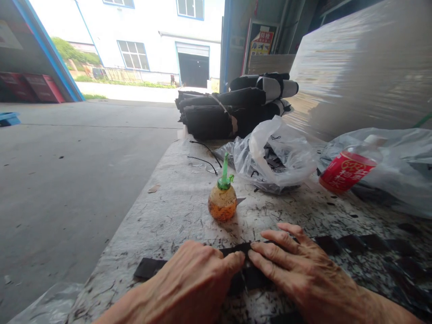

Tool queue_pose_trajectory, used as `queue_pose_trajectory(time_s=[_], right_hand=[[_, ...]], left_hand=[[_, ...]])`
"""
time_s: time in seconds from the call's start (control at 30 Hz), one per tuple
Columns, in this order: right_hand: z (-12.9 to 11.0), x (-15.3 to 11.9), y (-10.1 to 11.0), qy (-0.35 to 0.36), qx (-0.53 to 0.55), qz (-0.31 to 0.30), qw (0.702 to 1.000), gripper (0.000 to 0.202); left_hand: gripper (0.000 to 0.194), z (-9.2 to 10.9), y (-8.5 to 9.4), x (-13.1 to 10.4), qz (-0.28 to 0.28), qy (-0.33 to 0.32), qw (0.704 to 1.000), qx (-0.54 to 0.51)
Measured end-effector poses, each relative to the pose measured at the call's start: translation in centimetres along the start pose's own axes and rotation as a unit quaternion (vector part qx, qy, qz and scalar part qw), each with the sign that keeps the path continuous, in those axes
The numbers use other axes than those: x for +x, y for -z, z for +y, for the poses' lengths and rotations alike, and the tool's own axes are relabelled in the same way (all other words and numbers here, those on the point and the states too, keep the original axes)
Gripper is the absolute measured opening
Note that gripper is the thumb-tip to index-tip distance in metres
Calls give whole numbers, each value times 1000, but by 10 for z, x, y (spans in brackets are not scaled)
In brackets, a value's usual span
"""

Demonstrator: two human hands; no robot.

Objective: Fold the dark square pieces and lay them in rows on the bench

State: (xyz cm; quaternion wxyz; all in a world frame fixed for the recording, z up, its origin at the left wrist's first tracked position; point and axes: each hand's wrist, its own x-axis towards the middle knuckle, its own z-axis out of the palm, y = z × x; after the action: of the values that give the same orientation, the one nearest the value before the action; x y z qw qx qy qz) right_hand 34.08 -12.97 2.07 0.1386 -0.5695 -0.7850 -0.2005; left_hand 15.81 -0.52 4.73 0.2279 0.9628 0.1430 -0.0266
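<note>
A black strip of material [243,248] lies across the white, fibre-littered tabletop, close in front of me. My left hand [199,274] is curled over it, its thumb reaching toward the right hand; the strip seems gripped under the fingers, which are partly hidden. Flat against the strip's right part rests my right hand [297,265], fingers stretched and somewhat spread. Another black piece [149,268] sticks out left of my left hand, and a dark piece [254,278] shows below between both hands. Just beyond stands a small oil bottle [222,202] with a green spout and orange liquid.
Behind the bottle sits an open plastic bag [280,157] of black pieces, with black cords [204,157] beside it. A red-labelled drink bottle [351,168] leans at right. Black rolled bundles [222,112] are stacked at the back. Dark squares [364,245] lie right.
</note>
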Motion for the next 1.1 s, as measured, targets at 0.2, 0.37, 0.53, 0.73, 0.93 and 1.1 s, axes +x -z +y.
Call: queue_pose_trajectory(time_s=[0.2, 0.37, 0.53, 0.73, 0.93, 1.1], right_hand=[[16, -14, -5, 13, 61, -45, 997, 36], [20, -13, -1, 4, 83, -48, 995, 30], [23, -11, 6, -25, 100, -13, 995, 33], [23, -11, 7, -54, 101, -30, 993, 31], [29, 0, 4, -118, 165, -25, 979, 33], [30, -4, 21, -247, 206, 26, 947, 26]], left_hand=[[26, -13, -7, 3, -11, -14, 997, 70], [23, -11, -3, 4, -9, -16, 995, 100], [22, -5, 1, 4, 8, -8, 993, 118], [19, 1, 1, 8, 21, 4, 991, 129], [24, 11, 6, 9, 32, 32, 998, 46], [17, 5, 10, 5, 67, 47, 986, -145]])
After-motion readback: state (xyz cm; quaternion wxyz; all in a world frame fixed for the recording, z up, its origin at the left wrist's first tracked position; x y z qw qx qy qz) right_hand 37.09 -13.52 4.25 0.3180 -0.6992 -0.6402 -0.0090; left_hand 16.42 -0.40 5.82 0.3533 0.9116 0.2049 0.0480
